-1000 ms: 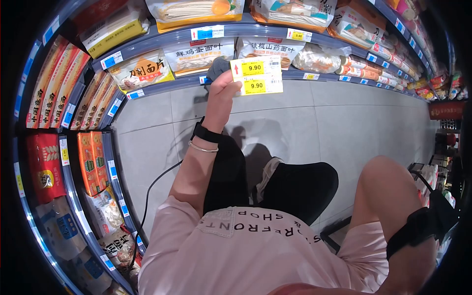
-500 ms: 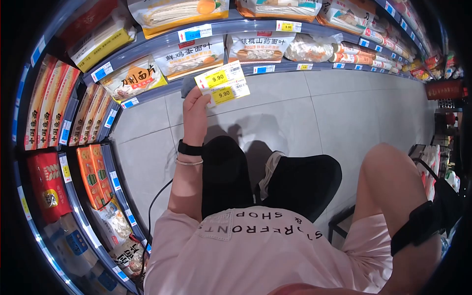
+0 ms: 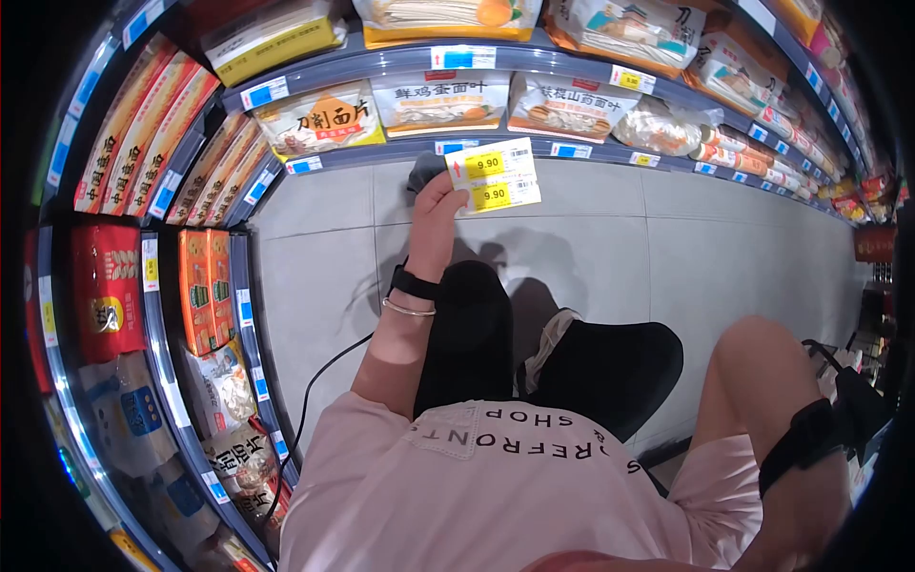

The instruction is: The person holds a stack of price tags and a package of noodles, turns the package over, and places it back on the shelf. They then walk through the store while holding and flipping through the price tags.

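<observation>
My left hand is closed on a white sheet of price tags, with two yellow fields that each read 9.90. Thumb and fingers pinch its left edge, and the printed side faces up toward me. The sheet is held in front of the lowest shelf edge, near the packs of noodles. Beside my fingers shows a grey rounded thing whose kind I cannot make out. My right arm is bent at the right, with a black strap on it; my right hand is out of view.
Shelves with bagged noodles, orange boxes and a red pack curve round the front and left. Blue and yellow price labels line their edges. A black cable runs over the grey tiled floor by my left arm.
The view has turned, so the shelves ahead and my left hand with the price tags appear farther right. My left hand keeps its pinch on the sheet.
</observation>
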A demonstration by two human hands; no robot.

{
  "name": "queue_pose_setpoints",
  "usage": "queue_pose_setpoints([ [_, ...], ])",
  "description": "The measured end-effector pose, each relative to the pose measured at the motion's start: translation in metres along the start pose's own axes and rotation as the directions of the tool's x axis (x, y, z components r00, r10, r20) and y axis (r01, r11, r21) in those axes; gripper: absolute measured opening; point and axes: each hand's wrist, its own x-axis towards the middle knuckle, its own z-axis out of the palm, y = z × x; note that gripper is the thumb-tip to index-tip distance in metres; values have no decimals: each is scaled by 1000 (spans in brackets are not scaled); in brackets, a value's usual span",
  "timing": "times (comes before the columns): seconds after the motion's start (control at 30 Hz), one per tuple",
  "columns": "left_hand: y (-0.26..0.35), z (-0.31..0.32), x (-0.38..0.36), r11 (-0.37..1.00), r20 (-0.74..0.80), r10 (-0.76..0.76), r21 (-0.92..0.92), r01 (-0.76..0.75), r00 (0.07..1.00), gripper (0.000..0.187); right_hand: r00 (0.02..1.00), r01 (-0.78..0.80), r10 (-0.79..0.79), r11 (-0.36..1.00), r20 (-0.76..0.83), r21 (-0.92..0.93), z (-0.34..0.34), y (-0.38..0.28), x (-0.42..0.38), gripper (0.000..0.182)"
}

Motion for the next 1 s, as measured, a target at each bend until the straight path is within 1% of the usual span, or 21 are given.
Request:
queue_pose_setpoints([
  [0.03,1,0,0,1000,-5,1,-20,-1,1000,25,994,-28,30,1000,-107,14,4,-4,0,30],
  [0.07,3,0,-2,1000,-6,9,-17,-9,1000,21,993,-25,27,999,-118,20,6,-3,-1,30],
  [0.13,5,0,-2,1000,-19,5,-17,-6,1000,20,976,24,-19,999,-216,24,10,0,-2,26],
  [0.17,6,-1,-2,1000,-21,-4,-18,3,1000,18,975,27,-21,999,-221,28,14,1,-3,26],
  [0.23,3,-4,0,1000,-21,7,-14,-7,1000,18,928,41,-54,998,-368,-43,22,1,-4,23],
  [0.27,2,-5,1,1000,-14,13,-9,-13,1000,18,928,42,-55,998,-369,-42,21,-2,-4,23],
  [0.33,3,-4,2,1000,-20,18,-17,-19,1000,19,928,-79,141,979,-345,187,13,-7,-4,24],
  [0.37,3,-3,2,999,-24,23,-23,-24,999,19,928,-80,142,979,-346,187,9,-3,-4,24],
  [0.4,3,-3,3,999,-25,23,-21,-24,999,19,939,27,-8,998,-343,52,6,6,-2,24],
  [0.43,3,-3,3,999,-27,36,-21,-37,999,19,935,136,-155,987,-319,-83,3,11,-2,24],
  [0.47,3,-3,4,999,-28,49,-19,-49,998,18,934,134,-153,988,-322,-83,-1,10,-3,24],
  [0.53,5,-5,4,999,-30,44,-1,-44,999,21,985,101,-108,993,-136,-60,-7,6,-3,25],
  [0.67,12,-5,3,1000,-38,29,8,-29,999,26,979,128,-145,984,-141,-123,-8,8,-2,30],
  [0.83,13,-7,3,999,-56,29,-35,-31,998,27,989,72,-83,993,-126,-91,-2,5,-9,41],
  [1.0,14,-7,0,999,-82,18,-48,-22,996,27,991,-27,18,998,-135,-60,1,2,-17,52],
])
